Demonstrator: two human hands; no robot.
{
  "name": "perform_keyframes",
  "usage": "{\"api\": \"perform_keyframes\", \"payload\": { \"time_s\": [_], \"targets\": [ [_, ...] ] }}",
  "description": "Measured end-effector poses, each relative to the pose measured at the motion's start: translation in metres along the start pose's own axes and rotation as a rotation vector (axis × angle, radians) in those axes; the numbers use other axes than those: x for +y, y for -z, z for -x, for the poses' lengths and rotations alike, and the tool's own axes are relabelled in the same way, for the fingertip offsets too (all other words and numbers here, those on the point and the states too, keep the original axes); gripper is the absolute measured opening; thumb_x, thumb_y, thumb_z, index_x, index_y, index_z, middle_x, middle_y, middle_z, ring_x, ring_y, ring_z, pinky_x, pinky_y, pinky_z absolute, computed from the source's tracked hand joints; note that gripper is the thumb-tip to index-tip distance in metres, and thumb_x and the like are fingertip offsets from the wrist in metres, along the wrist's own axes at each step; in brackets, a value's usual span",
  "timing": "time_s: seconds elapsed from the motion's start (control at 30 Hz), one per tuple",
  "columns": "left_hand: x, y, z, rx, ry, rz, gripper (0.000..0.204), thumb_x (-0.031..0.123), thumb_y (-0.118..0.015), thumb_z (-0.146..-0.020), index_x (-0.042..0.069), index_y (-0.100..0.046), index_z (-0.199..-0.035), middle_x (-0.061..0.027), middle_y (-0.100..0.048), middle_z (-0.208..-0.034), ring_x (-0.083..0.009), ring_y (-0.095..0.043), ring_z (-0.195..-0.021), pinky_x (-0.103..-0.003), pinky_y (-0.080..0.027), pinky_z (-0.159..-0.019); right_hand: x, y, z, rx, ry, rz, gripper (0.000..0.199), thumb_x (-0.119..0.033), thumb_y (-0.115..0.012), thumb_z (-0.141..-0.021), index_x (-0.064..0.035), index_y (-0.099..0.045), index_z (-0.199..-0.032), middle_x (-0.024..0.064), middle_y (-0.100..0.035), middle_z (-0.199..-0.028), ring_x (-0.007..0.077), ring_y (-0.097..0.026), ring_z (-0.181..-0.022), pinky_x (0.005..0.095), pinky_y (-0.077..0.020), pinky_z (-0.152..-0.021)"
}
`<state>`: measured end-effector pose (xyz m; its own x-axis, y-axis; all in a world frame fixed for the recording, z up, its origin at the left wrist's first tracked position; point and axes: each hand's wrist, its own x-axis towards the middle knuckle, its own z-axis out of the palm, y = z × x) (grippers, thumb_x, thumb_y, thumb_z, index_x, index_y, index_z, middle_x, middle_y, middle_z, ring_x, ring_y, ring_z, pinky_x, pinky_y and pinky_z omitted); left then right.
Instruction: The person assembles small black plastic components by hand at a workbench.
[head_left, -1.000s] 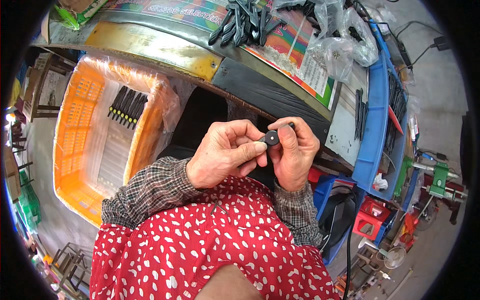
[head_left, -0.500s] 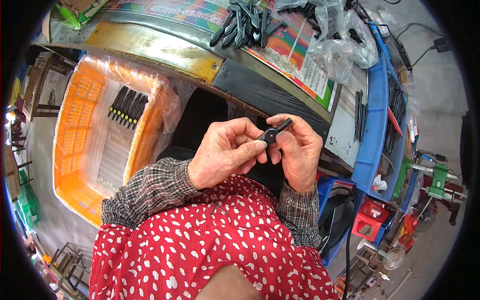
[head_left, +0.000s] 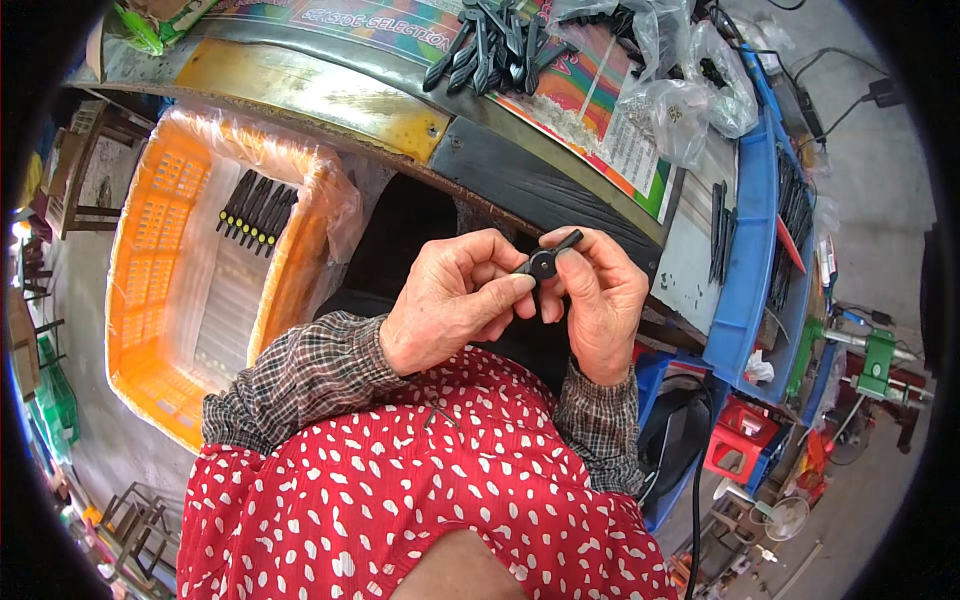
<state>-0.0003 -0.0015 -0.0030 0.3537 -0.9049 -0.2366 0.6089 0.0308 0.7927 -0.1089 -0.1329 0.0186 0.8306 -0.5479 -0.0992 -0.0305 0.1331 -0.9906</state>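
black jointed piece (head_left: 547,260) is pinched by left hand (head_left: 455,298) and right hand (head_left: 602,300), both nearly closed | judged light, stiff | best held beside round hub (head_left: 541,265)

The left hand (head_left: 450,300) covers part of the small black piece (head_left: 542,264). The upper edge cuts off the green wrapping (head_left: 139,31); the contents of the clear bag (head_left: 682,140) are too small to tell.
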Motion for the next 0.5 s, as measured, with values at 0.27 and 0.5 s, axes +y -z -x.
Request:
{"api": "perform_keyframes", "payload": {
  "time_s": [0.27, 0.5],
  "targets": [
    [0.0068, 0.0021, 0.0004, -0.061, 0.067, -0.039, 0.014, 0.007, -0.056, -0.092, -0.003, -0.052, -0.101, -0.0104, -0.065, -0.078, -0.0075, -0.056, -0.054, -0.018, -0.043, -0.045, -0.0008, 0.0011, -0.0010, 0.036, 0.032, 0.046, 0.020, -0.012, -0.062, -0.090, 0.0044, -0.059, -0.100, 0.0016, -0.058, -0.074, 0.0040, -0.050, -0.053, 0.0162, -0.0383, -0.045],
    [0.0028, -0.0035, -0.0015, 0.061, -0.144, -0.272, 0.024, 0.002, -0.062, -0.084, -0.001, -0.053, -0.107, -0.0091, -0.066, -0.079, -0.0112, -0.062, -0.062, -0.023, -0.049, -0.055, 0.0028, -0.0015, -0.0023, 0.073, 0.087, -0.014, 0.014, -0.010, -0.063, -0.089, 0.0035, -0.060, -0.093, 0.0020, -0.058, -0.073, 0.0045, -0.051, -0.052, 0.0171, -0.0390, -0.044]
  ]
}}
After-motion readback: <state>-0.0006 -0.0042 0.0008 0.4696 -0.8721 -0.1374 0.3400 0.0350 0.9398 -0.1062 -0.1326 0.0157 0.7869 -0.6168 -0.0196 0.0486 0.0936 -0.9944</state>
